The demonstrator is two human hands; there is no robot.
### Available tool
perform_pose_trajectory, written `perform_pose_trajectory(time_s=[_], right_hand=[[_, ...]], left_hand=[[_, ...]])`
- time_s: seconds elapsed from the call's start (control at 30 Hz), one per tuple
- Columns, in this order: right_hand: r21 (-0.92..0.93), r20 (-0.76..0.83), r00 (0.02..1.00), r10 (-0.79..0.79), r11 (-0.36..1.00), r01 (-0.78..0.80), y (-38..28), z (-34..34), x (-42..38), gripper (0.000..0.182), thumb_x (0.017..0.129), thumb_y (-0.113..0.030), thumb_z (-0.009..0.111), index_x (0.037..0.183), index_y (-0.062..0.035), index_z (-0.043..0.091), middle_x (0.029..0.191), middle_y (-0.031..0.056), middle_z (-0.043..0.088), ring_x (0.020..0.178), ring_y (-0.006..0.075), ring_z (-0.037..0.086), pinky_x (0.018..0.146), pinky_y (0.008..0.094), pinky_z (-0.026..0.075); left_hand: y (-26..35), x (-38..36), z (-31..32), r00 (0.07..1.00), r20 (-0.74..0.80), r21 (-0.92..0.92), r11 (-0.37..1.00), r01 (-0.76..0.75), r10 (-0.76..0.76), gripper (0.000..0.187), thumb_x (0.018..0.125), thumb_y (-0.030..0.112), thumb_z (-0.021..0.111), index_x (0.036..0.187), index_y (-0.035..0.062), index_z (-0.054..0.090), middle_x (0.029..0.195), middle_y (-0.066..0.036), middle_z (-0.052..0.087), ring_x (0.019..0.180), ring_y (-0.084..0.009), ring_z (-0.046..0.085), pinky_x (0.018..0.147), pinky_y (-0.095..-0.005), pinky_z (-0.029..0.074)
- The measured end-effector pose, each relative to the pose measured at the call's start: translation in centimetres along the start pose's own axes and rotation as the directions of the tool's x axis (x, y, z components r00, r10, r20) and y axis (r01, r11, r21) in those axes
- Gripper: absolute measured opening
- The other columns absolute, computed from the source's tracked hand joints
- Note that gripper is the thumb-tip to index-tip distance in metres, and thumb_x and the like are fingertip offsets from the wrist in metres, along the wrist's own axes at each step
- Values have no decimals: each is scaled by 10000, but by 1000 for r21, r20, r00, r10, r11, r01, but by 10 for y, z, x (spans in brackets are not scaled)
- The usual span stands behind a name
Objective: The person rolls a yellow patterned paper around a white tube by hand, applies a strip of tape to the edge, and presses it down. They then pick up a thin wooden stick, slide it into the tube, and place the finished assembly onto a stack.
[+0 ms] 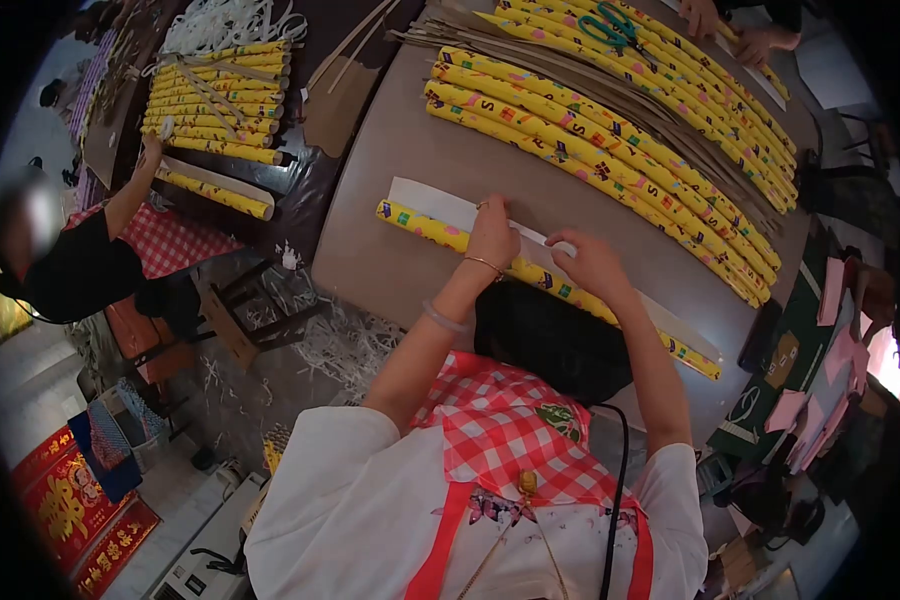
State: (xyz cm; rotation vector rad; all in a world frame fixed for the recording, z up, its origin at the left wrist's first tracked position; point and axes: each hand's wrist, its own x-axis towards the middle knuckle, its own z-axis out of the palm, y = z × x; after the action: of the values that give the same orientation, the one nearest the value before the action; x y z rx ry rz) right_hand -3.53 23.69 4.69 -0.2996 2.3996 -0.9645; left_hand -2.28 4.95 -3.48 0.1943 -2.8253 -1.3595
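Head: both hands [540, 250] press yellow roll [440, 232].

White short sleeves, red-checked apron with red straps, bracelets on left wrist.

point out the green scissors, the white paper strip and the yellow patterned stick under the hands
green-handled scissors [610, 28], head view, on the handles
white paper strip [432, 203], head view, left end
yellow patterned paper-wrapped stick [420, 223], head view, left end
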Motion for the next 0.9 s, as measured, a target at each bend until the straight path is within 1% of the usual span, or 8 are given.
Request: perform_pose_trajectory(time_s=[0.1, 0.17, 0.2, 0.27, 0.5, 0.57, 0.8, 0.9], right_hand=[[0, 43, 999, 18, 1000, -18, 2, -1, 3, 234, 774, -259, 581, 968, -168, 677, 786, 146, 650, 746, 333, 620, 712, 404, 493], [-14, 147, 982, 121, 993, -120, -4, -7, 3, 253, 792, -254, 562, 996, -139, 656, 786, 133, 649, 658, 262, 622, 661, 361, 486], [-13, 148, 982, 121, 993, -121, -4, -7, 4, 253, 792, -254, 562, 996, -139, 656, 786, 133, 649, 658, 262, 622, 661, 361, 486], [-30, 145, 983, 115, 993, -112, -3, -6, 5, 256, 784, -250, 561, 993, -145, 664, 777, 141, 646, 633, 257, 623, 653, 366, 488], [-77, 118, 988, 98, 993, -89, 3, -3, 7, 250, 777, -247, 566, 981, -151, 675, 794, 144, 651, 722, 294, 633, 675, 381, 490], [-83, 122, 988, 98, 993, -88, 4, -3, 7, 229, 782, -291, 564, 960, -200, 675, 671, 76, 641, 691, 256, 640, 676, 383, 506], [-74, 100, 992, 76, 995, -69, 5, 0, 8, 220, 786, -288, 574, 958, -196, 675, 630, 74, 628, 652, 250, 634, 659, 387, 502], [-70, 118, 987, 106, 993, -98, 4, -1, 8, 216, 786, -282, 576, 955, -191, 675, 675, 95, 638, 685, 266, 635, 665, 398, 500]], left_hand=[[4, 0, 1, 999, -39, 48, 999, -17, 18, 316, 713, -43, 566, 1014, -23, 473, 836, -176, 538, 810, -340, 537, 723, -397, 452], [9, -1, 1, 998, -48, 11, 999, 33, -32, 346, 705, -6, 635, 1010, -16, 472, 842, -166, 529, 790, -330, 535, 711, -393, 453], [14, -1, -3, 998, -47, 12, 999, 34, -33, 346, 705, -6, 635, 1010, -16, 472, 842, -166, 529, 790, -330, 535, 711, -393, 453], [22, 1, -11, 980, 89, 13, 984, 175, -176, 435, 717, 71, 707, 1069, -21, 470, 1006, -231, 541, 939, -381, 547, 802, -420, 458], [29, 0, -10, 977, 64, 25, 979, 201, -203, 466, 698, 86, 733, 1073, -10, 473, 1028, -218, 540, 961, -374, 541, 814, -410, 457], [31, 0, -9, 981, 36, 76, 979, 190, -193, 479, 689, 95, 743, 1072, -3, 472, 1040, -209, 538, 979, -370, 533, 825, -408, 451], [30, 0, -5, 980, 38, 90, 977, 191, -195, 509, 667, 107, 760, 1072, 9, 468, 1048, -200, 531, 999, -370, 520, 833, -407, 445], [29, 0, -3, 980, 21, 110, 974, 196, -200, 524, 652, 110, 770, 1069, 10, 468, 1050, -198, 530, 997, -366, 521, 831, -404, 447]])
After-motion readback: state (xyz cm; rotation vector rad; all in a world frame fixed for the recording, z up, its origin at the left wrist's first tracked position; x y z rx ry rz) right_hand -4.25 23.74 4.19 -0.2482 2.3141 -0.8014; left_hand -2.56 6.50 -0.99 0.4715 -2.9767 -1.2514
